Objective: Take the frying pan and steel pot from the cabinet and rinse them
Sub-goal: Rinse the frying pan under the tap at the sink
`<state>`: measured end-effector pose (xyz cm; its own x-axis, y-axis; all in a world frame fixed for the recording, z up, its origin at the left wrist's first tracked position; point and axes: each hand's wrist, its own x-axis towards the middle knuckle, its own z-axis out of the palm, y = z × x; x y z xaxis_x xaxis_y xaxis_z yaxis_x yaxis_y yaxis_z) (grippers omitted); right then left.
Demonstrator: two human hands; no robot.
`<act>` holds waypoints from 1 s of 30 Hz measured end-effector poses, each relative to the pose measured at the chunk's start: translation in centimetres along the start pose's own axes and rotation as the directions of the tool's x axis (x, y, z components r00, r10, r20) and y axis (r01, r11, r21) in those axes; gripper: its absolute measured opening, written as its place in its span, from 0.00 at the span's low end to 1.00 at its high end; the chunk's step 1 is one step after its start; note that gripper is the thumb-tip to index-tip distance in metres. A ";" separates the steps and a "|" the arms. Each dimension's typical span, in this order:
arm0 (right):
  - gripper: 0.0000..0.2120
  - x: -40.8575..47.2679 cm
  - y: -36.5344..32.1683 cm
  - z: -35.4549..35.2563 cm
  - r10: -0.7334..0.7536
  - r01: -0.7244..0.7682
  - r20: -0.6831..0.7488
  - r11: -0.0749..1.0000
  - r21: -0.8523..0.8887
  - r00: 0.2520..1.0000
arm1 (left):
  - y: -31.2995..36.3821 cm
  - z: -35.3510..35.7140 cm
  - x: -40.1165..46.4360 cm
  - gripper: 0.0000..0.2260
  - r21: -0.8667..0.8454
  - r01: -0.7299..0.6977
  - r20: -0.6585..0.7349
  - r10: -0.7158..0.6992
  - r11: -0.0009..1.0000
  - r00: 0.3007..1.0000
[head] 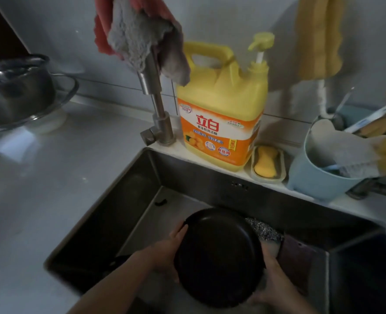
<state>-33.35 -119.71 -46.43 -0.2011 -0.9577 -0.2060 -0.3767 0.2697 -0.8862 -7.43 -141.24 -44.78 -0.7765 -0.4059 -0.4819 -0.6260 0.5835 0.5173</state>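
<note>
Just right of the faucet [157, 105], the yellow detergent jug [221, 105] shows its orange label: big red characters "立白" stand out clearly. Smaller lines of print beneath them blur away, too small to read.

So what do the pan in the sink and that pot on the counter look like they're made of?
Frying pan: dark, matte black, no glints, so probably coated or seasoned metal, though the dim light leaves it open. Steel pot: bright, mirror-like reflections suggest polished stainless steel. Both hands, left hand and right hand, hold the pan by its rim.
</note>
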 end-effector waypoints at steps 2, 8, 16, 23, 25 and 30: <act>0.72 0.7 1.2 0.8 0.054 -0.050 0.034 0.994 -0.096 0.998 | -0.5 0.1 0.1 0.65 0.051 0.031 -0.003 -0.031 0.998 1.000; 0.68 1.3 0.4 2.1 0.021 -0.017 0.039 0.995 -0.102 0.999 | -2.1 0.9 -0.2 0.67 0.098 0.103 0.024 -0.105 0.990 0.994; 0.67 2.1 1.6 3.6 0.027 -0.026 0.004 0.987 -0.159 1.000 | -2.6 1.6 -0.2 0.65 0.101 0.150 0.024 -0.153 0.984 0.988; 0.70 2.4 3.3 3.9 0.029 -0.034 -0.027 0.974 -0.226 0.999 | -1.4 0.1 -0.7 0.60 0.009 0.219 -0.025 -0.219 0.976 0.975; 0.69 2.5 3.3 4.0 0.041 -0.043 -0.013 0.973 -0.228 0.999 | 0.8 -2.0 -1.1 0.51 -0.057 0.212 -0.213 -0.219 0.976 0.952; 0.70 3.1 4.5 4.8 0.121 -0.128 -0.042 0.956 -0.265 0.992 | 6.8 -10.8 -2.0 0.34 -0.344 0.100 -0.752 -0.338 0.934 0.566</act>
<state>-31.33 -121.92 -53.02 -0.2833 -0.9130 -0.2936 -0.5740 0.4067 -0.7107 -10.85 -144.07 -32.66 -0.2814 -0.9558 0.0847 -0.6864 0.2622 0.6783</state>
